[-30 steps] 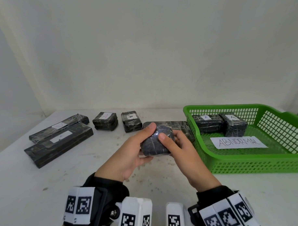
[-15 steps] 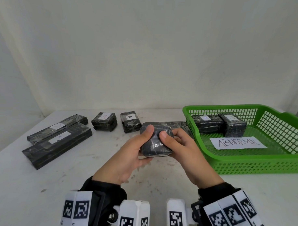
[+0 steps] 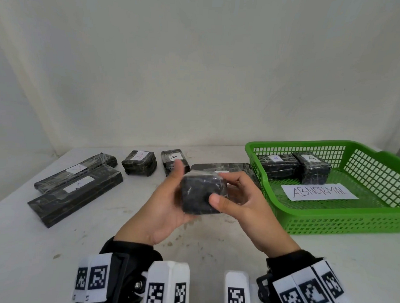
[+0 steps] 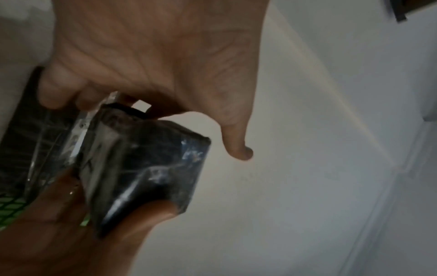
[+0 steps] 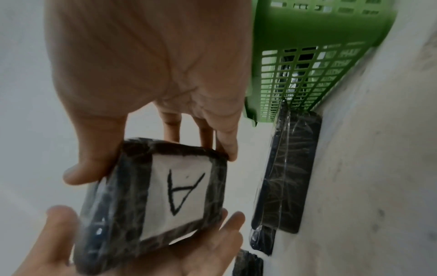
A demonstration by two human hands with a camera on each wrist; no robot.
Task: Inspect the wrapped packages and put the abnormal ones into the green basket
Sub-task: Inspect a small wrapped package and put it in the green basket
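Both hands hold a small black wrapped package (image 3: 202,194) above the table's middle. My left hand (image 3: 170,195) cups it from the left and underneath, with its thumb (image 4: 238,149) lifted clear. My right hand (image 3: 243,193) pinches it, thumb on the near face and fingers behind. The package (image 5: 165,196) has a white label with a black "A" on the side turned away from my head. The green basket (image 3: 342,217) stands to the right. It holds two wrapped packages (image 3: 278,166) (image 3: 313,167) and a paper sign reading ABNORMAL (image 3: 320,193).
A flat black package (image 3: 221,166) lies on the table behind my hands, against the basket's left wall. Two small labelled packages (image 3: 139,163) (image 3: 171,160) sit further back. Two long packages (image 3: 75,192) (image 3: 80,170) lie at the left. A pale wall closes the table's far edge.
The held package has been lifted a little and tipped, so its plain dark side faces me. My left thumb has come off its top, and my right thumb has slid lower.
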